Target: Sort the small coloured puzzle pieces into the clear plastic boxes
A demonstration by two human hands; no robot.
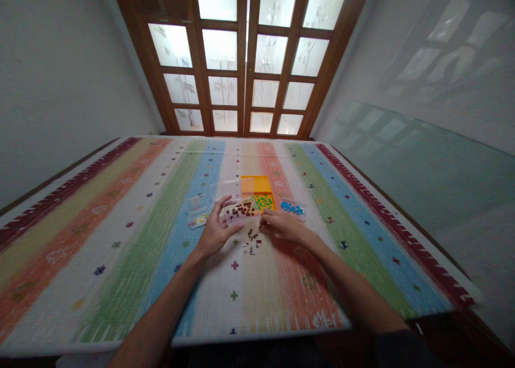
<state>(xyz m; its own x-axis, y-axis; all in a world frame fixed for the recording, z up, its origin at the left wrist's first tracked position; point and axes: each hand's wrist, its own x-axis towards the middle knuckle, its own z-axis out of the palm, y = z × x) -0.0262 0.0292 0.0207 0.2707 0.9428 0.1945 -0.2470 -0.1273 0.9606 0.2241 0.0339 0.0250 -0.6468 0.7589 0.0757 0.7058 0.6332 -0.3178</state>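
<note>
My left hand [216,232] grips the left end of a clear plastic box [230,218], thumb along its near side and fingers behind. Small dark brown toy bricks [242,210] lie inside it, and the box tilts slightly toward me. To its right, my right hand [284,226] is closed in a pinch, with a bit of a small brown brick [260,226] showing at the fingertips. Loose brown bricks [252,233] are scattered on the cloth between my hands. Nearer to me lie several small grey-white pieces [251,249].
Behind the clear box stands an open orange box [257,184] with green pieces [264,202]. A clear box of blue pieces [292,208] sits at right, and an open clear box with yellow pieces [198,219] at left. A striped tablecloth [161,282] covers the table.
</note>
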